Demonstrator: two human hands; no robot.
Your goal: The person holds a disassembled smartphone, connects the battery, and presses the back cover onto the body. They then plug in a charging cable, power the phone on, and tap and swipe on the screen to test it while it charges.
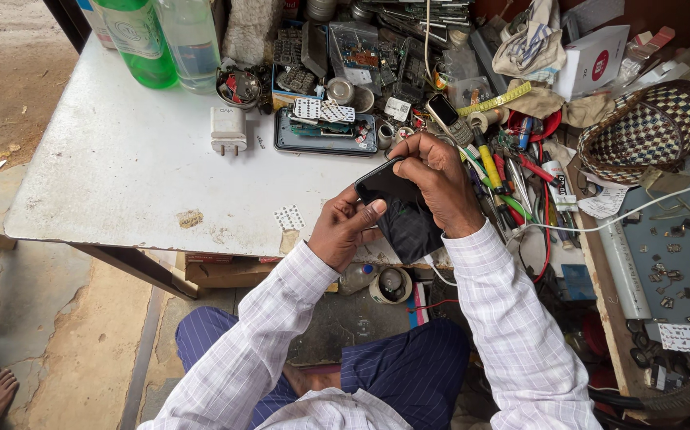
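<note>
Phone (383, 185), half hidden under right hand (440, 187)

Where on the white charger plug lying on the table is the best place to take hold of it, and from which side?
Grip the white charger plug across its two flat long sides, coming straight down from above. It lies flat on the bare white table, apart from the clutter, with its prongs sticking out toward the person, so pinching the smooth block-shaped body probably avoids them.
</note>
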